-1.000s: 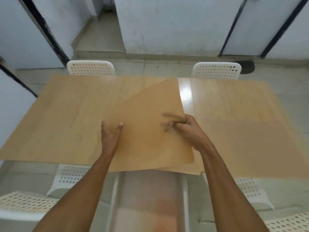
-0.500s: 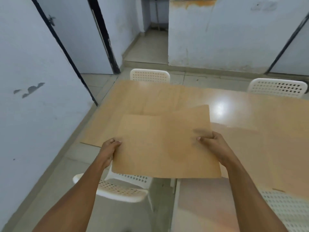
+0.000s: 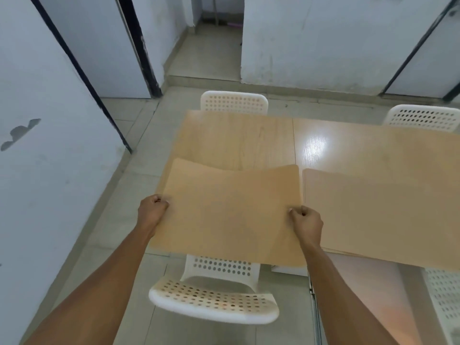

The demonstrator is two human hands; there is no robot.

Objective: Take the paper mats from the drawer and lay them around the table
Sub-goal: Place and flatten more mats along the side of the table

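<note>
**Paper mat held over the table's near-left corner**

Pale blue-white walls [image 3: 49, 170] and a tiled floor [image 3: 119, 220] are seen around a light wood table [image 3: 236, 138], which fills the 1 to 3 o'clock part of the view. White perforated chairs are placed around it: one at the far edge at 12 o'clock [image 3: 234, 102], another at 2 o'clock [image 3: 423, 117], and a third tucked under the near edge at 6 o'clock [image 3: 214, 302].

A tan paper mat [image 3: 224, 210] is held at the centre of the view, above the table's near-left corner, its near edge overhanging the closest chair. Its far edge is bowed into a slight wave. A second mat [image 3: 385, 215] lies flat on the table at 3 o'clock, just beside the held one, with more sheet edges visible beneath its near border.

The held mat's left edge is pinched by the left hand [image 3: 153, 211], fingers curled round it. Its right edge is gripped likewise by the right hand [image 3: 307, 222], thumb on top.
</note>
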